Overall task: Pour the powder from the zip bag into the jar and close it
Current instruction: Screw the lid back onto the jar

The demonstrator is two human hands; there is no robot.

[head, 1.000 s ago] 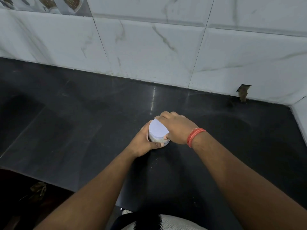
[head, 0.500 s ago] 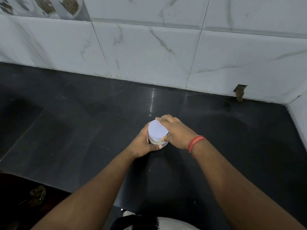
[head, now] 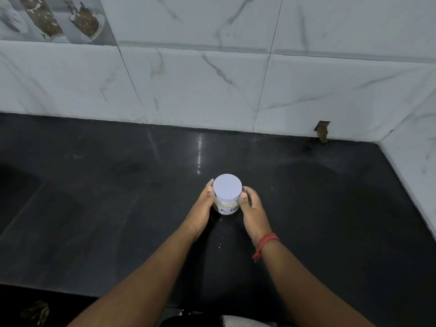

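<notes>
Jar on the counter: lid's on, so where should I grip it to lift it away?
Grip the jar round its clear body just under the lid, coming in from its two sides, where the left hand and right hand already are. It stands upright; the lid's flat, smooth top probably offers little purchase.

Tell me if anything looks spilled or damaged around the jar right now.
A few white specks lie on the black counter just in front of the jar, likely spilled powder. At the back right, the wall tile has a chipped hole at counter level. The lid sits level.
</notes>
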